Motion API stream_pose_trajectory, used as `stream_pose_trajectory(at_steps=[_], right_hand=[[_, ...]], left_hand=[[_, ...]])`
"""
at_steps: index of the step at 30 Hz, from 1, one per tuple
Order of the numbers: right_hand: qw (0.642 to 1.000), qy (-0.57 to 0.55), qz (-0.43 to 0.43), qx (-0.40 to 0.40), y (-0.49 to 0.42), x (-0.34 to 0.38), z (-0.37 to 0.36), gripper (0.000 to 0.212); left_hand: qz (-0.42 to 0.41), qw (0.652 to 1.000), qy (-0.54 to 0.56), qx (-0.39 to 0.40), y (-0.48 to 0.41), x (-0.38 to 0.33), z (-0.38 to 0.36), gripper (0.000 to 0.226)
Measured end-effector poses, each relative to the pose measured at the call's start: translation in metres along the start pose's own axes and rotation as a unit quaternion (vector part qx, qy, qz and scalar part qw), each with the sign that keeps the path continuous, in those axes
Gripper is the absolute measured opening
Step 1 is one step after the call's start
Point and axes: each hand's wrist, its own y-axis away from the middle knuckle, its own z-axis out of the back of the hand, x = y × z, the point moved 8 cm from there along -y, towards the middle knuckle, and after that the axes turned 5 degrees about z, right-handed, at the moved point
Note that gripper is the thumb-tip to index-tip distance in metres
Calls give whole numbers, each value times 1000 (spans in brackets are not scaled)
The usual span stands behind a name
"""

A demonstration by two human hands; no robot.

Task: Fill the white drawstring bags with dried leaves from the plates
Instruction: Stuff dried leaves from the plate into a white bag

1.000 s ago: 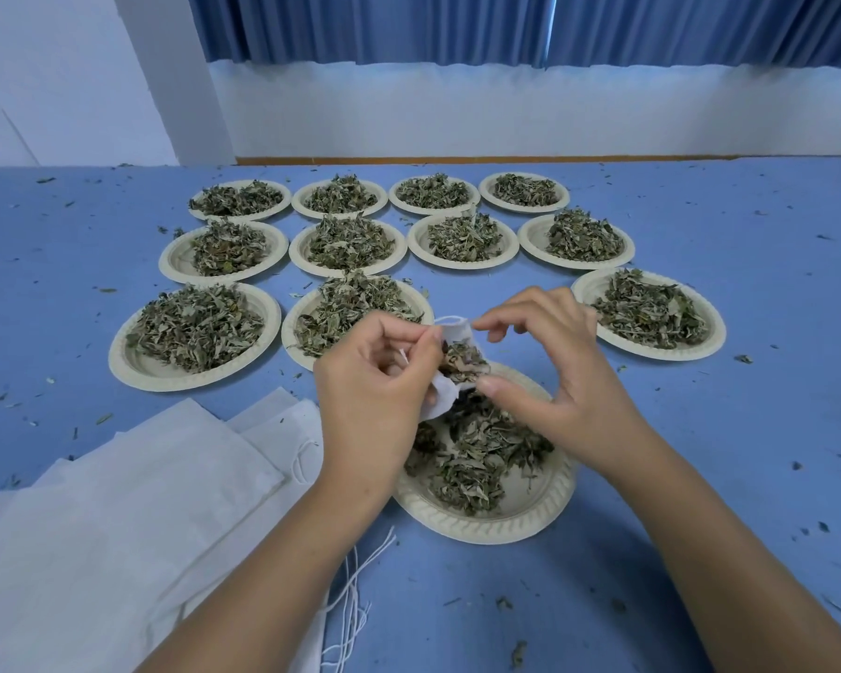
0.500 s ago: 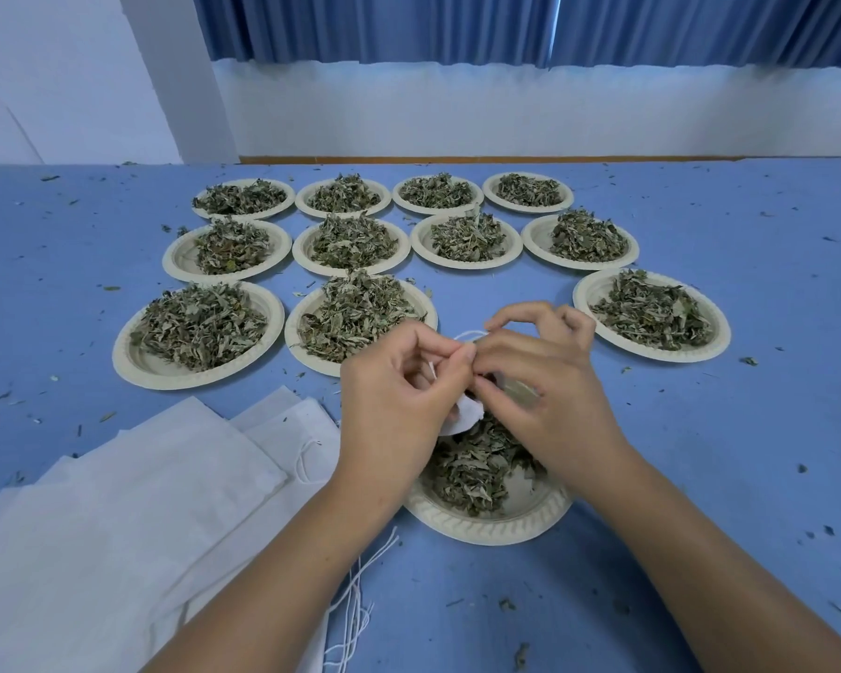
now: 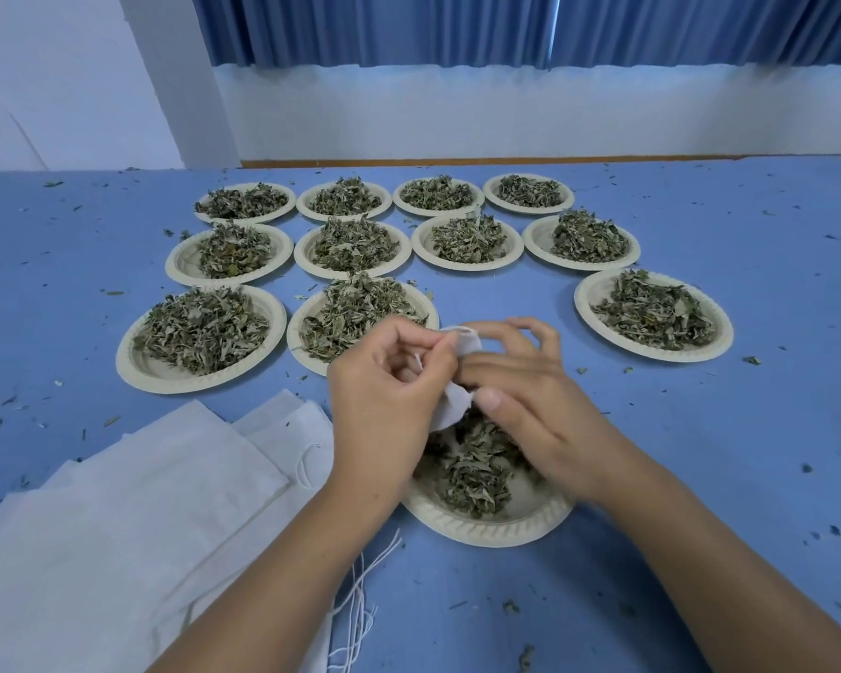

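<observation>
Open room: the bench (image 3: 729, 454) right of my hands is bare blue out to the frame edge, crumbs only. The left is tighter. A stack of flat bags (image 3: 117, 502) fills the near-left corner, and their strings (image 3: 360, 599) trail beside my left forearm. Ahead are eleven full plates (image 3: 190, 381) in three rows, with a gap in the front row just beyond my hands.

The far bench edge meets a wood strip (image 3: 457, 162) under a white wall (image 3: 457, 114), with blue curtains (image 3: 457, 26) above. The bench top is blue, speckled all over with leaf bits.

The bag (image 3: 450, 408) is up off the bench between both hands, over the far side of the near plate (image 3: 486, 536). My left hand (image 3: 384, 395) pinches its rim, fingers curled. My right hand (image 3: 530, 395) is clamped on the other side, thumb on the cloth, fingers curled at the mouth.

The bag is small, white and crumpled. Fingers hide most of the mouth, so I can't tell how full it is. The leaves (image 3: 477, 473) on the near plate are grey-green and curled, in a low pile.
</observation>
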Motion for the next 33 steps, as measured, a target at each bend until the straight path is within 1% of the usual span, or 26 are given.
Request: stream_pose_trajectory(at_steps=[2,3,4,5,6,7,8,9,10,13,15,16,17,20,21,23,24,27,29,31,33], right_hand=[[992,-31,17,-123,2,0,30,51],[985,-48,18,-165,6,-3,43,50],[983,-68,0,-172,9,-9,50,53],[986,-88,-38,-134,9,-16,48,58],[991,-79,-89,-55,9,-23,38,62],[989,-48,-136,43,12,-30,22,65],[978,-28,-168,124,16,-36,7,66],[968,-31,-181,169,19,-37,-4,62],[964,-50,-182,185,19,-35,-10,55],[969,-94,-165,159,12,-28,-10,35],[975,-90,-155,130,10,-30,0,22],[977,-78,-151,132,10,-32,3,18],[975,-59,-151,153,13,-35,3,20],[949,-19,-173,262,25,-43,-11,46],[942,-15,-180,284,28,-44,-15,51],[943,-31,-186,274,26,-43,-20,49],[947,-36,-192,256,23,-44,-19,45],[955,-2,-208,211,19,-47,-12,31],[960,-12,-206,188,17,-46,-7,25],[967,-40,-200,151,13,-43,0,23],[973,-78,-197,95,11,-42,11,26]], left_hand=[[2,1000,-9,-30,-4,1,7,17],[6,999,-8,-42,-5,2,11,15],[9,999,-6,-50,-6,2,12,14],[12,999,-4,-53,-6,2,13,14],[13,998,-5,-53,-5,2,12,14],[14,999,-7,-51,-4,2,11,14],[16,999,-7,-49,-3,2,10,14],[19,999,-5,-48,-3,2,9,15],[21,999,-2,-49,-3,2,9,15],[20,998,-1,-52,-4,2,10,14],[21,998,-3,-55,-5,2,11,13],[21,998,-5,-56,-5,2,12,13],[21,998,-6,-57,-5,2,12,13],[21,998,-4,-61,-4,1,12,13],[22,998,-4,-60,-4,2,12,13],[25,998,-4,-58,-4,2,12,12],[26,998,-5,-58,-4,2,12,12],[27,998,-6,-58,-5,2,12,13],[28,998,-2,-57,-5,3,12,14],[29,998,4,-59,-5,4,13,15],[29,998,4,-63,-6,4,14,16]])
